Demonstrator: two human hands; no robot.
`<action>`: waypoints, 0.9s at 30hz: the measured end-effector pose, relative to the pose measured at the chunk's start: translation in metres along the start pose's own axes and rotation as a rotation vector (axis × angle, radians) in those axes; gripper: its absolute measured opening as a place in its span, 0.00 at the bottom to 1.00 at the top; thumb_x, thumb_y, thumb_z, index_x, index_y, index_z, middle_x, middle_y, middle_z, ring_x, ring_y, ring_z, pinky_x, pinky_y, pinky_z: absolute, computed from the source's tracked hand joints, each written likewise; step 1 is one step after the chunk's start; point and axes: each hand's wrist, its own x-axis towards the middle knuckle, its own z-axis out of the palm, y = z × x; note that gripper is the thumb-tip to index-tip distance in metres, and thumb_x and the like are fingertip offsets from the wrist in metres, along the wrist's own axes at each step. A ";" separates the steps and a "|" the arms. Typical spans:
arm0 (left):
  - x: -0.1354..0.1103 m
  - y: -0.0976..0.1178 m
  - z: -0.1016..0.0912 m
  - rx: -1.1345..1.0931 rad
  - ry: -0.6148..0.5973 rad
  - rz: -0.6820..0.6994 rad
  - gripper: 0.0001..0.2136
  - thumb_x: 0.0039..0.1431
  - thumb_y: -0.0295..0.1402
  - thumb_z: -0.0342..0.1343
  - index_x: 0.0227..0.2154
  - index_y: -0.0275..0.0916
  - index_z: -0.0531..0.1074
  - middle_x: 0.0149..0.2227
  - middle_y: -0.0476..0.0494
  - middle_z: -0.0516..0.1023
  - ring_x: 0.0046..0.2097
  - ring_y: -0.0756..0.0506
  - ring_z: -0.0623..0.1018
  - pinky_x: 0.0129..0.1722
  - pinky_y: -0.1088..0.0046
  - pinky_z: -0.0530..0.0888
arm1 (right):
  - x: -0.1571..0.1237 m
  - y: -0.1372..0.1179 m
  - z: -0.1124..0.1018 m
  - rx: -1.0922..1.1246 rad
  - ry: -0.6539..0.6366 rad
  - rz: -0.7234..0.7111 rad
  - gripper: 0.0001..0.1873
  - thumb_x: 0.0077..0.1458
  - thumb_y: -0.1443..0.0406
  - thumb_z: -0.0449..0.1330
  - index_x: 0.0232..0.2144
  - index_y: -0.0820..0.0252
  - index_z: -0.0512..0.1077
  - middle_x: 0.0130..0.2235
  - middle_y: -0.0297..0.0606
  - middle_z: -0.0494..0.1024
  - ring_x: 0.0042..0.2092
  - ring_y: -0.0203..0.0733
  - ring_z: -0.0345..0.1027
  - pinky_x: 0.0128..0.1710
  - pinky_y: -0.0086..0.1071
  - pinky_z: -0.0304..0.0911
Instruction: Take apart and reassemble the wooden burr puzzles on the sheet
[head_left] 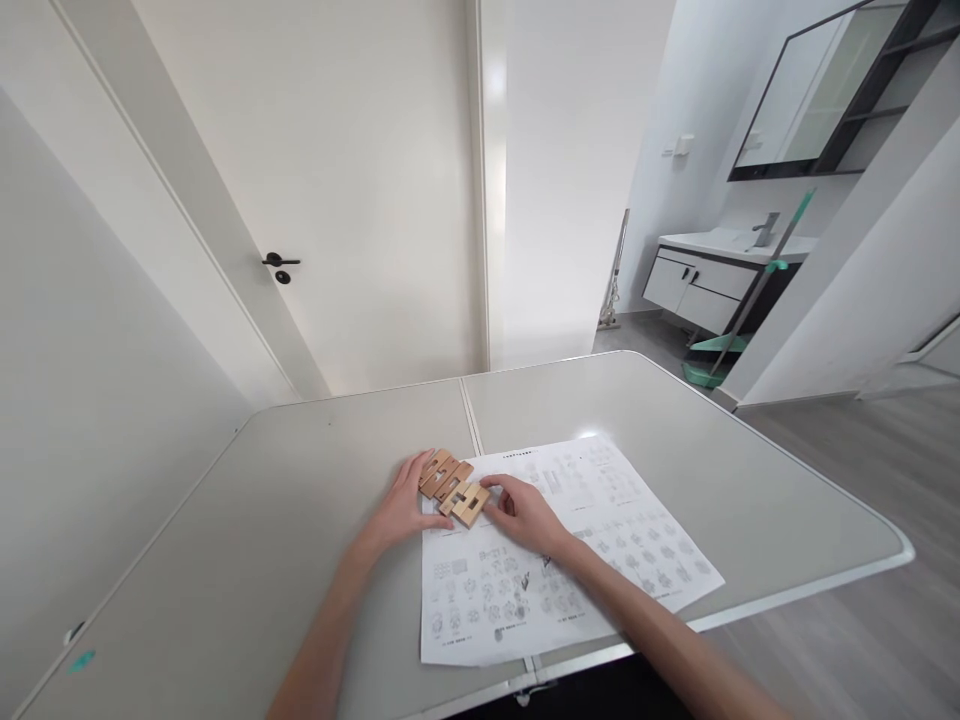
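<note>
In the lower middle of the frame, wood blocks (447,474) lie close together at the upper left corner of the paper (592,500), on a table (300,500). The left hand (401,508) is spread around their left side. The right hand (523,512) has finger and thumb at their right end; I cannot tell if they pinch.

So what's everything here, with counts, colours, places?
table: one, grey, foreground
printed sheet: one, white, on table
wooden pieces: several, brown and pale, at sheet's corner
door: one, white, beyond table
handle: one, black, on door
mirror: one, dark-framed, upper right
vanity: one, white, below mirror
faucet: one, grey, on vanity
dustpan: one, green, by vanity
pole: one, grey, left of vanity
floor: one, grey, right
left hand: one, bare, at pieces
right hand: one, bare, at pieces
</note>
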 end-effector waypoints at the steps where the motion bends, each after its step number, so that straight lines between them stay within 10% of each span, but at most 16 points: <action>1: 0.000 -0.001 -0.001 0.009 0.013 0.000 0.57 0.38 0.51 0.75 0.70 0.51 0.50 0.69 0.36 0.57 0.70 0.29 0.59 0.67 0.49 0.62 | 0.000 -0.001 0.000 0.003 -0.003 -0.003 0.18 0.58 0.65 0.61 0.51 0.55 0.74 0.30 0.32 0.76 0.29 0.40 0.69 0.33 0.32 0.64; 6: 0.005 -0.019 0.000 0.008 0.086 -0.014 0.51 0.46 0.50 0.71 0.69 0.46 0.52 0.68 0.34 0.60 0.67 0.32 0.66 0.63 0.54 0.68 | 0.001 -0.003 -0.002 0.078 0.045 0.013 0.14 0.58 0.67 0.57 0.47 0.56 0.74 0.30 0.32 0.76 0.28 0.38 0.67 0.30 0.31 0.62; 11: 0.017 -0.052 0.008 0.250 0.405 -0.076 0.18 0.70 0.39 0.46 0.58 0.39 0.66 0.57 0.35 0.76 0.61 0.38 0.74 0.62 0.54 0.70 | 0.004 0.003 -0.003 0.133 0.171 0.047 0.09 0.58 0.67 0.53 0.39 0.56 0.72 0.35 0.34 0.79 0.27 0.37 0.68 0.29 0.31 0.61; 27: 0.017 -0.065 0.018 0.412 0.391 -0.074 0.20 0.66 0.27 0.41 0.57 0.36 0.67 0.60 0.32 0.74 0.65 0.37 0.70 0.65 0.51 0.66 | 0.006 0.010 -0.003 0.061 0.166 0.094 0.09 0.54 0.69 0.52 0.35 0.56 0.72 0.30 0.32 0.79 0.26 0.38 0.67 0.29 0.30 0.59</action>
